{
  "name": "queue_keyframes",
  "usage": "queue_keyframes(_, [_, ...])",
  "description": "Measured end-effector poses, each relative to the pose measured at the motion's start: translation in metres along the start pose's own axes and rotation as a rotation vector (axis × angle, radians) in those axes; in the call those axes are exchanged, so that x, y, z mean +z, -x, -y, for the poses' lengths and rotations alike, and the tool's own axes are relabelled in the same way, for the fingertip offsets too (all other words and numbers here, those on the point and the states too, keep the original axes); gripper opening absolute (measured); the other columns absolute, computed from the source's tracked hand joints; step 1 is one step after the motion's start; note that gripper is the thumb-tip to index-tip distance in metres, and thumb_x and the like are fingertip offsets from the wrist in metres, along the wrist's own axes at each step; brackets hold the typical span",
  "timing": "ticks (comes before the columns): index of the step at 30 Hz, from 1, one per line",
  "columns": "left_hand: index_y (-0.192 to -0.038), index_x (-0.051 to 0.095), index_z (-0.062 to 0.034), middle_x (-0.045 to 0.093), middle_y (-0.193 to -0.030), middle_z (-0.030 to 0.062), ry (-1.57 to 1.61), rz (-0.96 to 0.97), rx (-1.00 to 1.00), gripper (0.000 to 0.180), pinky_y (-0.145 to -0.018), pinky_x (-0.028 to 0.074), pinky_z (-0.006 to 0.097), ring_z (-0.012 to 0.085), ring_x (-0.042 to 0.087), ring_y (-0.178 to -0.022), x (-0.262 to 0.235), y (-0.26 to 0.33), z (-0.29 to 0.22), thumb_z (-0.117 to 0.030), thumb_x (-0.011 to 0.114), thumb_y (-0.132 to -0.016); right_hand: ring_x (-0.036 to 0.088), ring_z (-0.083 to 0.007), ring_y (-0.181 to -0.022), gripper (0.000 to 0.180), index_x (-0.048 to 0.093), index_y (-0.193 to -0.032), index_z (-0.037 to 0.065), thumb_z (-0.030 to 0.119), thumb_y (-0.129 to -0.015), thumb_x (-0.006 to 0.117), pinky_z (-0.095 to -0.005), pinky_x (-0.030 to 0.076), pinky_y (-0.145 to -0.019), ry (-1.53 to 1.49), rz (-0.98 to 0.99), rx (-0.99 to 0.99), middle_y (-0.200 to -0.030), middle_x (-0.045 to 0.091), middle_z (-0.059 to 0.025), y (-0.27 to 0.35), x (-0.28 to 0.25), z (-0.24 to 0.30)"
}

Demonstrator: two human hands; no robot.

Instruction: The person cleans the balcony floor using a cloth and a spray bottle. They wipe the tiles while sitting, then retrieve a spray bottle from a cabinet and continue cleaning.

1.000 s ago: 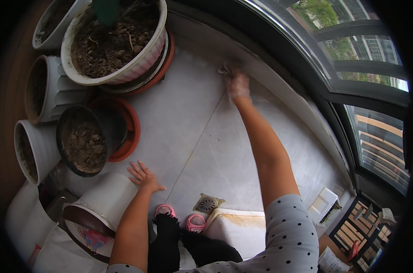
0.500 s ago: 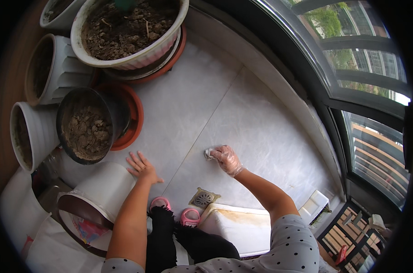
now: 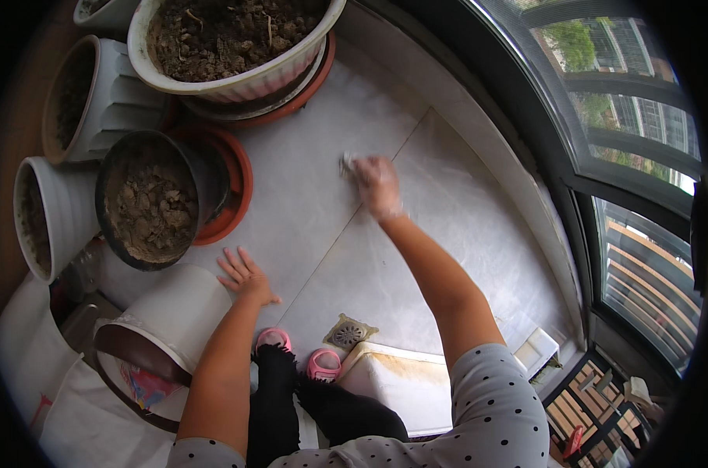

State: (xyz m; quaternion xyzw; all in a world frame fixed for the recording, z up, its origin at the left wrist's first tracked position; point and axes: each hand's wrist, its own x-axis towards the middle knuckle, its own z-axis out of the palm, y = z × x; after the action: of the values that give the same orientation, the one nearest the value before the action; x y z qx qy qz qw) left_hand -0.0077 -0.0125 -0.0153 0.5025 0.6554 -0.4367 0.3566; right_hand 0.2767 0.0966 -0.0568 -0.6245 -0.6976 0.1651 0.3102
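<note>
My right hand (image 3: pixel 379 186), in a thin transparent glove and slightly blurred, presses a small crumpled whitish cloth (image 3: pixel 346 163) against the grey marbled floor tiles (image 3: pixel 307 210). The cloth pokes out beyond the fingertips, just left of a dark tile seam. Bare and spread, my left hand (image 3: pixel 246 281) rests flat on the floor, close to the white bucket (image 3: pixel 184 308) lying on its side. Above it, a black pot (image 3: pixel 147 207) of dry soil leans beside an orange-red saucer (image 3: pixel 241 187).
A large pale planter (image 3: pixel 237 87) of soil stands at the far left, with white pots (image 3: pixel 73 199) tipped below it. Nearer me are a floor drain (image 3: pixel 349 333), pink slippers (image 3: pixel 323 364) and a stained white box (image 3: pixel 405 382). A window frame (image 3: pixel 564 183) runs along the right.
My right hand has swept the cloth up and slightly left across the tiles, the arm reaching farther out. My left hand keeps its place on the floor. The view has shifted slightly.
</note>
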Motion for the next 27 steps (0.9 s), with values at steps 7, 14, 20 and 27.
queue_keyframes(7, [-0.133,-0.027,0.0042,-0.028,-0.138,0.0329,0.054,-0.031,0.025,0.147,-0.099,-0.001,0.068,0.0504,-0.025,-0.127,-0.001,0.001,0.001,-0.043,0.085,-0.05,0.055,-0.0309,-0.08,0.025,0.063,-0.097,0.011,0.001,-0.074,0.064,-0.039,0.048,-0.067,-0.071,0.411,0.106,-0.083,0.057,-0.0125,0.087,-0.037,0.029])
queue_keyframes(14, [-0.133,-0.027,0.0045,-0.029,-0.137,0.0329,0.047,-0.016,0.057,0.147,-0.098,-0.001,0.069,0.0508,-0.025,-0.127,0.0,-0.001,0.0,-0.043,0.085,-0.05,0.055,-0.0337,-0.08,0.019,0.062,-0.091,0.007,0.001,-0.074,0.058,-0.0398,0.046,-0.071,-0.018,-0.067,0.108,-0.084,0.057,-0.0157,-0.098,0.034,0.016])
queue_keyframes(20, [-0.132,-0.027,0.0046,-0.029,-0.137,0.0327,0.044,-0.049,0.032,0.148,-0.099,-0.001,0.068,0.051,-0.025,-0.127,0.01,-0.007,0.007,-0.044,0.085,-0.05,0.05,-0.0307,-0.088,0.029,0.062,-0.092,0.01,-0.003,-0.066,0.056,-0.0381,0.044,-0.077,-0.098,0.135,-0.189,-0.092,0.054,-0.0113,-0.035,0.061,0.062])
queue_keyframes(27, [-0.133,-0.027,0.003,-0.028,-0.138,0.0319,0.042,-0.002,0.013,0.147,-0.1,0.0,0.068,0.0499,-0.025,-0.128,-0.007,0.007,-0.003,-0.045,0.085,-0.05,0.051,-0.0281,-0.087,0.033,0.063,-0.1,0.012,0.0,-0.069,0.057,-0.0362,0.045,-0.075,-0.109,0.44,-0.272,-0.091,0.055,-0.0072,0.091,-0.028,0.038])
